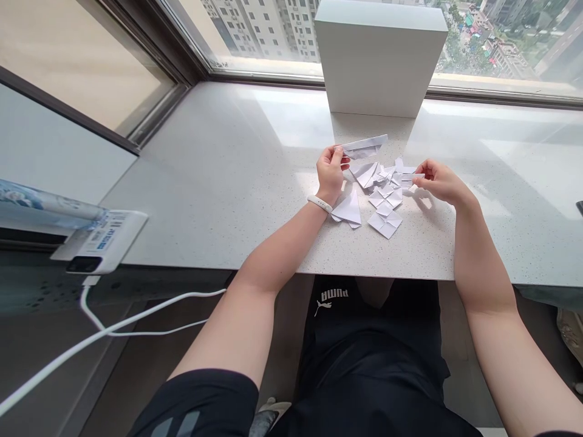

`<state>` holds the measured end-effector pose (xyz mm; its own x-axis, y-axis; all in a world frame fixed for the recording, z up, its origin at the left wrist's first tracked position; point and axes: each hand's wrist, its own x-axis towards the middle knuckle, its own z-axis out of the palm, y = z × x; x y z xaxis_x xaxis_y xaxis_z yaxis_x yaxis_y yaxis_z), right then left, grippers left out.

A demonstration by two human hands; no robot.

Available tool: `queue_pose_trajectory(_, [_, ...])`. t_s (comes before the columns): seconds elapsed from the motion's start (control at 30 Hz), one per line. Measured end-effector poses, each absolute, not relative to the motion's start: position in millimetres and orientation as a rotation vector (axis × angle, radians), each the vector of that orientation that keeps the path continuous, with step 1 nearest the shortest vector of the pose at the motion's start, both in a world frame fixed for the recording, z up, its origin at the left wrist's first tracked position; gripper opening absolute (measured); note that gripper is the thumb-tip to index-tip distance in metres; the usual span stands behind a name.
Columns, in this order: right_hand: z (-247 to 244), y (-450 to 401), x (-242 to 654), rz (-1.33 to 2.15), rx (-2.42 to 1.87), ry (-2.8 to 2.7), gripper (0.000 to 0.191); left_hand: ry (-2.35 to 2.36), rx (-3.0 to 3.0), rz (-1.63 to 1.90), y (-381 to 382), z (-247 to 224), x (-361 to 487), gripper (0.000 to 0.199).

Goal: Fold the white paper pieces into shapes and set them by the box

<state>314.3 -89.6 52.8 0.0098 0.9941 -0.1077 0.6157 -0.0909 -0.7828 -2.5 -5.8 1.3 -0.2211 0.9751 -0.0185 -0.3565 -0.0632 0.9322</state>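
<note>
Folded paper pieces [385,197] lie in a loose group just right of centre in the frame, on a pale speckled counter [204,182]. Entries run left to right.

Far left, lower half: a white device [113,233] with a printed label and a dark end panel. A white cable [150,312] is plugged into it and crosses the lower left, below the counter edge.

Centre: our left hand [331,173], white band [320,203] at the wrist, has thumb and fingers closed on one end of a long folded strip [367,145]. The strip's other end points to the right. Just below that hand lie triangular sheets [348,209], overlapping.

Right of centre: small creased pieces crowd together, overlapping in places; the lowest square [385,225] sits nearest the counter edge. Behind them, a white box [380,67] stands upright by the window.

Farther right: our right hand [444,181] pinches a narrow folded tab [416,178] at the group's right side. Whether the tab joins the neighbouring paper, we cannot tell.

Step in hand, our judgement: separate handling of two pieces. Any move from this position calls for light fingertip pressure, creases kept sharp, and wrists clear of the loose sheets.
</note>
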Motion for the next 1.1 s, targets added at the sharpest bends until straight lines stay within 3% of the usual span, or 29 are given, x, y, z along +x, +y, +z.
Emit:
queue_pose_trajectory(0.17, [40.0,-73.2,335.3,0.632,-1.462,-1.464,0.023,1.075,0.83,1.539,-7.1,2.4,-2.7,0.021])
queue_pose_trajectory(0.33, [13.3,-55.9,346.3,0.301,-1.496,-1.381,0.033,1.074,0.829,1.529,-8.7,4.2,-2.5,0.021])
queue_pose_trajectory(0.43, [-0.1,-53.8,341.5,0.255,-1.541,-1.413,0.03,1.066,0.816,1.533,-9.5,5.7,-2.2,0.021])
queue_pose_trajectory(0.57, [-5.8,-56.7,327.1,0.276,-1.586,-1.447,0.017,1.064,0.812,1.528,-10.4,7.5,-1.7,0.022])
queue_pose_trajectory(0.7, [0.9,-61.3,313.9,0.384,-1.604,-1.482,0.016,1.07,0.824,1.526,-11.0,8.4,-1.3,0.022])
queue_pose_trajectory(1.1, [31.8,-68.1,310.2,0.704,-1.456,-1.354,0.042,1.085,0.832,1.509,-12.2,12.5,-0.6,0.028])
